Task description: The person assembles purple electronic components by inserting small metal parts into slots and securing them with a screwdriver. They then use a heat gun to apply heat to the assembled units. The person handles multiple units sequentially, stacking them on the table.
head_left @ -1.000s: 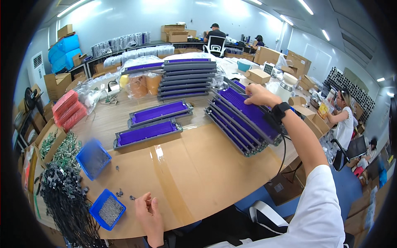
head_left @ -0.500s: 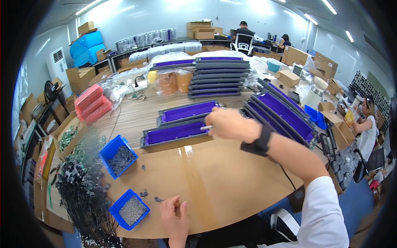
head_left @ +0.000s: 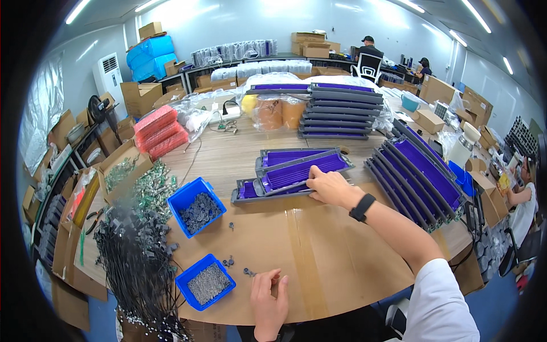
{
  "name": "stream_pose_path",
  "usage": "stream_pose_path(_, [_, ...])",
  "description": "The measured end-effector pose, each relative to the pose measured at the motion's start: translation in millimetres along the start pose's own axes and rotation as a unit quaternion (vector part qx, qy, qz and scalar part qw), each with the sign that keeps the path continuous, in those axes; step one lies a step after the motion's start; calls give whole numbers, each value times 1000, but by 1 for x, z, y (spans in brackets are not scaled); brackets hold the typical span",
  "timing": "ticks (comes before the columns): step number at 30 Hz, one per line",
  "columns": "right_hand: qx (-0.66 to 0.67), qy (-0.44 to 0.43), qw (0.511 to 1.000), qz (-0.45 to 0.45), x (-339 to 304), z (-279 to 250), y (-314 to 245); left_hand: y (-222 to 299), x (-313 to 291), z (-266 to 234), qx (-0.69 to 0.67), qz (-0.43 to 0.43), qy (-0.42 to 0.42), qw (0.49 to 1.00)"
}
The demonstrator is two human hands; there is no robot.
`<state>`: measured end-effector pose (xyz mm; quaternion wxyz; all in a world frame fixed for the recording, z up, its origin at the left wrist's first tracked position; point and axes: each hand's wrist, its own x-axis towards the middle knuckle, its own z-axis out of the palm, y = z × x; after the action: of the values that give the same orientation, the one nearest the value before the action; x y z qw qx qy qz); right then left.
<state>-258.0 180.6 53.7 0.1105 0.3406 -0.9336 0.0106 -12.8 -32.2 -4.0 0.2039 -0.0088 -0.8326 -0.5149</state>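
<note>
My right hand (head_left: 333,188) grips the right end of a long grey-framed panel (head_left: 305,172) with a ribbed purple inside. That panel lies at a slant over two similar ones, a back panel (head_left: 282,157) and a front panel (head_left: 246,190), both partly covered. My left hand (head_left: 269,299) rests on the brown cardboard sheet (head_left: 347,251), thumb apart from loosely bent fingers, with nothing visible in it. Close to its fingertips lie small dark round parts (head_left: 248,272). Left of it stand a blue bin (head_left: 181,282) of small silvery pieces and a blue bin (head_left: 178,206) of dark grey parts.
Purple panels are piled at the back (head_left: 342,111) and leaned in a stack on the right (head_left: 419,176). On the left are a heap of black cables (head_left: 134,268), green circuit boards (head_left: 154,185) and red wrapped bundles (head_left: 159,134). Two people sit far back, another at right.
The view has shifted, so the scene sits further right. A panel now lies slanted across the other two, under my right hand. A small silvery item at that hand no longer shows.
</note>
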Motion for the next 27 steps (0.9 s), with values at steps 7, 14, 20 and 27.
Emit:
stream_pose_path(7, [38, -40, 998, -30, -70, -22, -30, 0, -3, -1, -3, 7, 6, 1000])
stream_pose_path(14, [206, -65, 974, -65, -116, -66, -49, 6, -1, -4, 99, 75, 38, 991])
stream_pose_path(20, [244, 4, 970, 0, -86, -80, -43, 7, -3, -1, 164, 80, -22, 983])
stream_pose_path(27, [182, -43, 981, -60, -57, -49, -25, 4, -1, -2, 98, 120, -41, 987])
